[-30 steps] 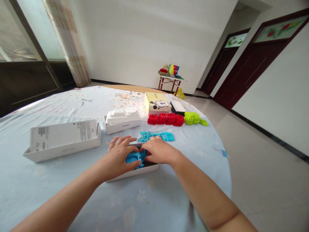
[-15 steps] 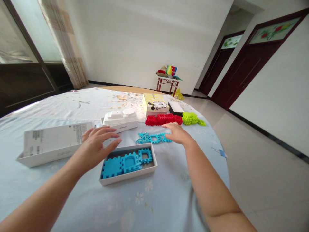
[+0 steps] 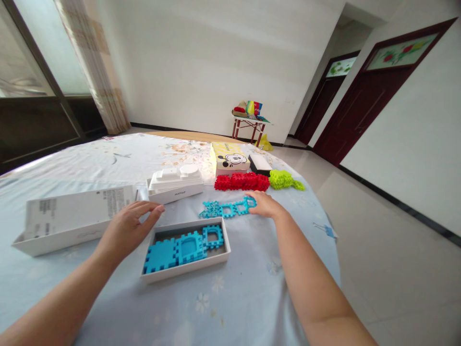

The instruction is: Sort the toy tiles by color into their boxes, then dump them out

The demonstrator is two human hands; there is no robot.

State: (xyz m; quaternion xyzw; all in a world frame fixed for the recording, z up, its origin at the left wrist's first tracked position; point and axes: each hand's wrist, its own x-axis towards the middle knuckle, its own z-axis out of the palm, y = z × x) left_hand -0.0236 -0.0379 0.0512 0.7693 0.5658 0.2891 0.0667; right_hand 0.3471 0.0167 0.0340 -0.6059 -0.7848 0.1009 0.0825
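My right hand (image 3: 265, 205) has its fingers curled round a blue interlocking building piece (image 3: 249, 202) at the right end of a row. The rest of this row, several blue openwork pieces (image 3: 227, 210), lies flat on the cloth. My left hand (image 3: 126, 229) hovers left of an open white box (image 3: 187, 275), fingers loosely stretched and thumb close to them, with nothing visible in it. Inside that box lie blue notched panels (image 3: 162, 254), some solid and some framed. Behind the row sit red interlocking pieces (image 3: 242, 181) and lime-green ones (image 3: 283, 179).
A long white box (image 3: 68, 240) with a printed sheet stands at left. Another white box (image 3: 176, 193) holds white pieces. A yellow cartoon box (image 3: 230, 158) and a black-and-white box (image 3: 260, 165) stand behind the red pieces. The table's rounded edge runs along the right.
My right hand has closed on the blue piece at the row's end. My left hand has drawn back a little to the left, its fingers nearer together. The view has shifted slightly.
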